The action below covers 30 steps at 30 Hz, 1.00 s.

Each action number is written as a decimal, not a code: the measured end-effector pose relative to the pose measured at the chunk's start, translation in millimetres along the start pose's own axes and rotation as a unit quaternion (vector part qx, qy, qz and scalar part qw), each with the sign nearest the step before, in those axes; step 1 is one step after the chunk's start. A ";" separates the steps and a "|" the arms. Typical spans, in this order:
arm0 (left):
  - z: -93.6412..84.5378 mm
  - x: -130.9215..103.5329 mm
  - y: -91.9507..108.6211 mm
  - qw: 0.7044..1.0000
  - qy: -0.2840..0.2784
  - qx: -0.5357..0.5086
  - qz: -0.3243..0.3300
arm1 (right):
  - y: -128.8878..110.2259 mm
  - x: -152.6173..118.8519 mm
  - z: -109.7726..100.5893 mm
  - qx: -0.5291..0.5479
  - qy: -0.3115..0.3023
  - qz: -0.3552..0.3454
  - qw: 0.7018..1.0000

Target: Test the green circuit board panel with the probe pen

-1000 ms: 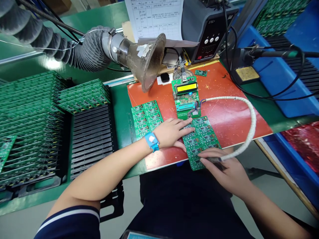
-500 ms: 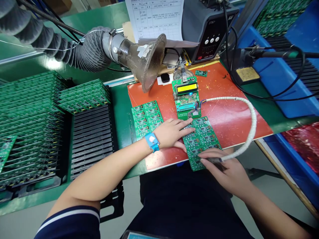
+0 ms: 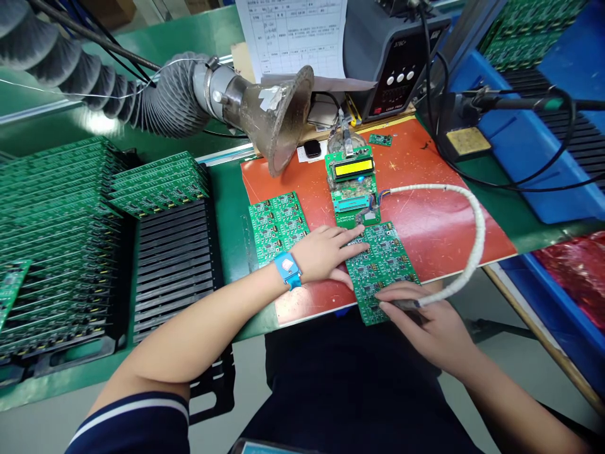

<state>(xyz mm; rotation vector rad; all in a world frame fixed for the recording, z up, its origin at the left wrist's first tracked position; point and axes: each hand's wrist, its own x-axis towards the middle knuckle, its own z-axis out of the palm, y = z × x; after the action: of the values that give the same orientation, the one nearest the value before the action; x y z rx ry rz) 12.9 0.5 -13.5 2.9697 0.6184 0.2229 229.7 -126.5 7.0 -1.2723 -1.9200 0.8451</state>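
Note:
A green circuit board panel (image 3: pixel 378 268) lies on the red mat, its near end past the table edge. My left hand (image 3: pixel 328 252), a blue strap at its wrist, rests with fingers spread on the panel's left side. Between thumb and fingers my right hand (image 3: pixel 425 315) holds a probe (image 3: pixel 405 304) against the panel's near part; its tip is hidden. From the probe a white sleeved cable (image 3: pixel 478 221) loops to a programmer board (image 3: pixel 353 186) with a lit yellow display. Another circuit board panel (image 3: pixel 278 224) lies to the left, partly behind my left hand.
Black racks (image 3: pixel 172 271) with upright circuit boards (image 3: pixel 51 233) stand at left. A fume extractor funnel (image 3: pixel 288 120) hangs over the mat's back edge. Behind are a soldering station (image 3: pixel 397 69) and a paper sheet (image 3: pixel 297 38). Blue bins (image 3: pixel 501 139) stand at right.

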 end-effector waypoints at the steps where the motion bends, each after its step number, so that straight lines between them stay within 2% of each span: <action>1: 0.2 0.0 0.0 1.000 -0.001 0.000 0.000 | -0.2 0.1 -0.1 0.002 0.000 -0.001 1.000; 30: -0.5 -0.4 -0.9 1.000 0.001 -0.018 -0.001 | -1.7 0.7 -2.5 -0.003 -0.003 0.013 1.000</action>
<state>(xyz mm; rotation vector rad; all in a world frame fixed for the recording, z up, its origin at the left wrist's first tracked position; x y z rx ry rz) 12.1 1.2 -13.2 2.9350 0.6122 0.2337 230.7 -126.0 9.9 -1.3023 -1.9167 0.8569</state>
